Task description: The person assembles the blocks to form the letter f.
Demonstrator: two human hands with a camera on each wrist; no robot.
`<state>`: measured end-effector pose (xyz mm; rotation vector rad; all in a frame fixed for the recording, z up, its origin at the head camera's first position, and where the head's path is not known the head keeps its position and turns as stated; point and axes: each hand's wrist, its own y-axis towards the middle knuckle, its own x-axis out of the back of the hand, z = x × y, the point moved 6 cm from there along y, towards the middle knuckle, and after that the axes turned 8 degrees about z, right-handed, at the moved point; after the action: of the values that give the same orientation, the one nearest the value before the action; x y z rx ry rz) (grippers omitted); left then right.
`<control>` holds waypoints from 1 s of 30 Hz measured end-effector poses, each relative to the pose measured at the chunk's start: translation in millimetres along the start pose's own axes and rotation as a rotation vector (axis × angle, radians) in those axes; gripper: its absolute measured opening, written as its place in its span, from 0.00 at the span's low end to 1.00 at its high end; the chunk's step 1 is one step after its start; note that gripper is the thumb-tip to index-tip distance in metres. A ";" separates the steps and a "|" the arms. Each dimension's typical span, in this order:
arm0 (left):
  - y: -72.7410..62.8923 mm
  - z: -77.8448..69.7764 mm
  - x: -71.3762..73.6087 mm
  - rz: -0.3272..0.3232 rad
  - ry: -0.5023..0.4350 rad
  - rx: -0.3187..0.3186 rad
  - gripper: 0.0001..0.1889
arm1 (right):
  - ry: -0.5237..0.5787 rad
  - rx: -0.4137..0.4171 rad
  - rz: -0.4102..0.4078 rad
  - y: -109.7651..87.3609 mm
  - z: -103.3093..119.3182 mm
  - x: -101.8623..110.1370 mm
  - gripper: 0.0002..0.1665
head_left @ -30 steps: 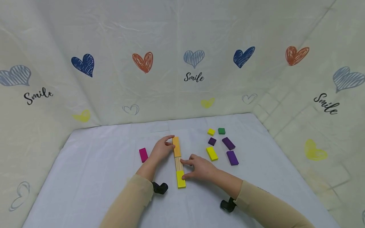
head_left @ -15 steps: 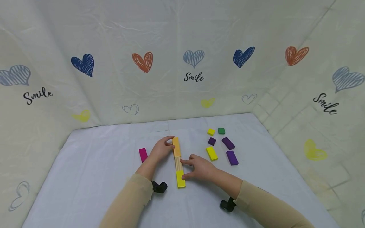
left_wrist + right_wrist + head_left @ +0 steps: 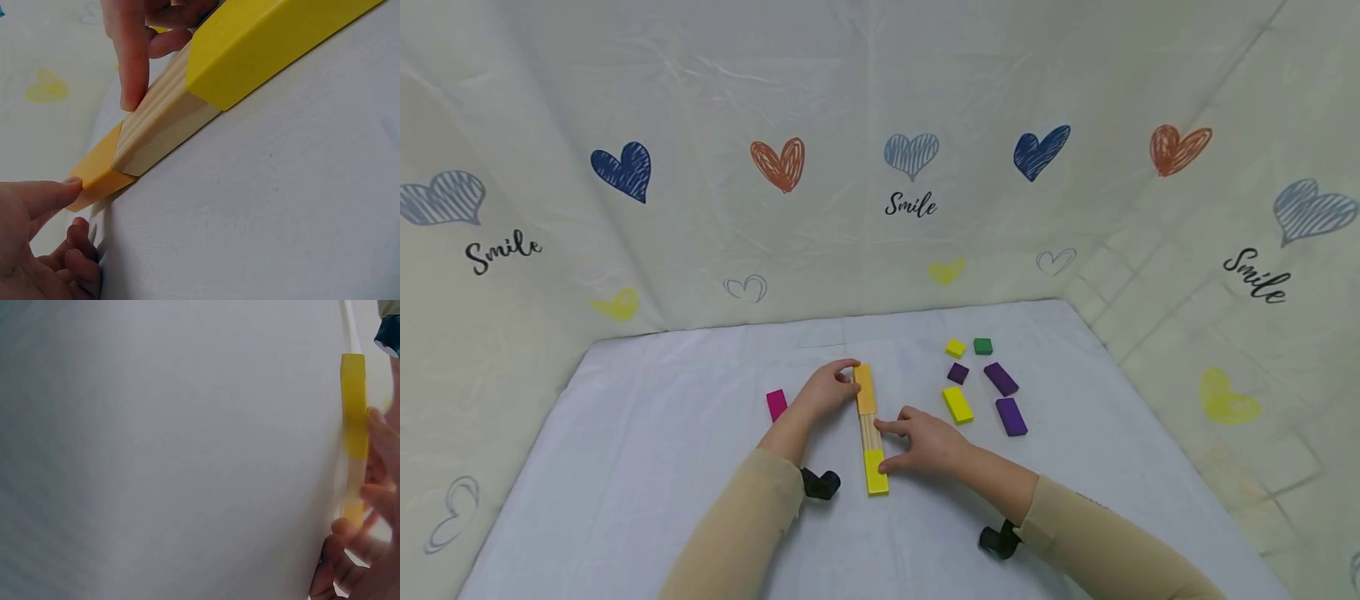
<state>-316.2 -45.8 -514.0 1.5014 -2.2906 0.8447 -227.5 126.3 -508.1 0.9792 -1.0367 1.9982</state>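
Observation:
An orange block (image 3: 865,389), a bare wood block (image 3: 869,432) and a yellow block (image 3: 876,472) lie in one straight line on the white cloth. My left hand (image 3: 829,388) pinches the orange block between thumb and index finger at its far part. From the right side, my right hand (image 3: 928,442) reaches the row. Its index finger rests on the wood block and its thumb touches the yellow block. In the left wrist view, the straight right index finger (image 3: 133,69) is on the wood, while the left thumb (image 3: 53,192) is on the orange block.
Right of the row lie a yellow block (image 3: 957,405), two long purple blocks (image 3: 1011,417), and small purple (image 3: 958,373), yellow (image 3: 955,348) and green (image 3: 982,346) blocks. A pink block (image 3: 777,404) lies partly behind the left forearm. Printed fabric surrounds the white-covered table (image 3: 647,467).
The far end of the orange block has shifted slightly toward me, and my left hand with it. My right hand and the yellow block stay in place.

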 end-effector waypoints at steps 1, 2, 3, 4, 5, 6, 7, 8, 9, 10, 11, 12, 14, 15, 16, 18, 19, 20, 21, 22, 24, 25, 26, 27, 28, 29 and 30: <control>0.6 0.3 0.4 0.000 0.005 0.005 0.24 | 0.002 0.000 0.001 -0.1 0.2 0.1 0.46; 1.2 0.7 0.5 0.001 0.007 0.011 0.23 | 0.003 0.001 0.001 -0.4 0.5 0.1 0.46; 1.4 1.1 0.6 0.003 0.011 0.013 0.23 | 0.006 0.002 0.003 -0.7 0.8 0.0 0.46; 1.7 1.4 0.7 0.005 0.016 0.016 0.23 | 0.009 0.005 0.004 -1.0 1.1 -0.1 0.46; 1.6 1.7 0.6 0.008 0.024 0.016 0.23 | 0.011 0.006 0.005 -1.4 1.4 -0.3 0.46; 1.5 1.8 0.4 0.010 0.030 0.014 0.23 | 0.012 0.008 0.006 -2.0 1.9 -0.5 0.46; 1.2 1.8 0.2 0.012 0.035 0.013 0.23 | 0.012 0.008 0.007 -2.5 2.0 -0.9 0.46; 0.7 1.6 -0.2 0.014 0.041 0.011 0.23 | 0.011 0.008 0.008 -3.3 2.1 -1.4 0.46; 0.1 1.4 -0.5 0.015 0.047 0.010 0.23 | 0.010 0.008 0.009 -4.0 2.3 -1.9 0.46; -0.4 1.2 -0.7 0.015 0.050 0.013 0.23 | 0.008 0.007 0.010 -4.7 2.3 -2.5 0.46; -1.0 0.9 -1.0 0.016 0.054 0.013 0.23 | 0.007 0.007 0.009 -5.6 2.6 -2.8 0.46; -1.7 0.9 -1.3 0.016 0.060 0.016 0.23 | 0.005 0.007 0.009 -6.5 3.0 -3.6 0.46; -3.0 0.9 -2.0 0.020 0.072 0.020 0.23 | 0.001 0.006 0.009 -8.3 3.7 -5.1 0.45; -3.6 0.8 -2.4 0.024 0.082 0.021 0.23 | -0.001 0.006 0.011 -9.1 4.0 -6.0 0.45; -3.9 0.2 -3.0 0.028 0.092 0.020 0.22 | -0.003 0.006 0.011 -10.1 4.1 -6.3 0.45; -4.5 -1.0 -4.5 0.038 0.106 0.017 0.22 | -0.009 0.006 0.014 -11.9 4.2 -7.3 0.46; -5.0 -1.3 -5.1 0.043 0.110 0.016 0.22 | -0.012 0.006 0.015 -12.6 4.3 -7.9 0.46; -5.4 -1.5 -5.6 0.046 0.114 0.016 0.22 | -0.013 0.007 0.016 -13.2 4.5 -8.4 0.46; -5.8 -1.8 -6.1 0.049 0.115 0.014 0.22 | -0.016 0.009 0.016 -14.0 4.9 -8.7 0.46; -6.2 -1.9 -6.3 0.050 0.113 0.014 0.22 | -0.019 0.012 0.015 -14.5 5.2 -9.1 0.46; -6.8 -1.9 -6.3 0.050 0.111 0.013 0.22 | -0.022 0.016 0.011 -15.7 5.8 -9.4 0.45; -7.0 -1.9 -6.4 0.050 0.111 0.013 0.22 | -0.024 0.018 0.009 -16.2 6.1 -9.5 0.45; -7.2 -1.7 -6.4 0.051 0.112 0.012 0.22 | -0.027 0.021 0.006 -16.7 6.5 -9.4 0.45; -7.5 -1.6 -6.3 0.051 0.109 0.012 0.22 | -0.027 0.023 0.004 -17.2 6.8 -9.4 0.45; -7.9 -1.6 -6.4 0.051 0.109 0.013 0.22 | -0.028 0.025 0.002 -17.5 7.0 -9.4 0.45; -8.3 -1.6 -6.6 0.052 0.108 0.013 0.22 | -0.027 0.025 0.001 -18.2 7.3 -9.2 0.45; -8.9 -1.8 -6.8 0.053 0.107 0.012 0.22 | -0.027 0.027 -0.001 -18.7 7.4 -9.2 0.45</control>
<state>-305.4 -42.3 -513.4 1.3711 -2.2598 0.9312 -205.5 126.5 -506.2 1.0237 -1.0262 2.0077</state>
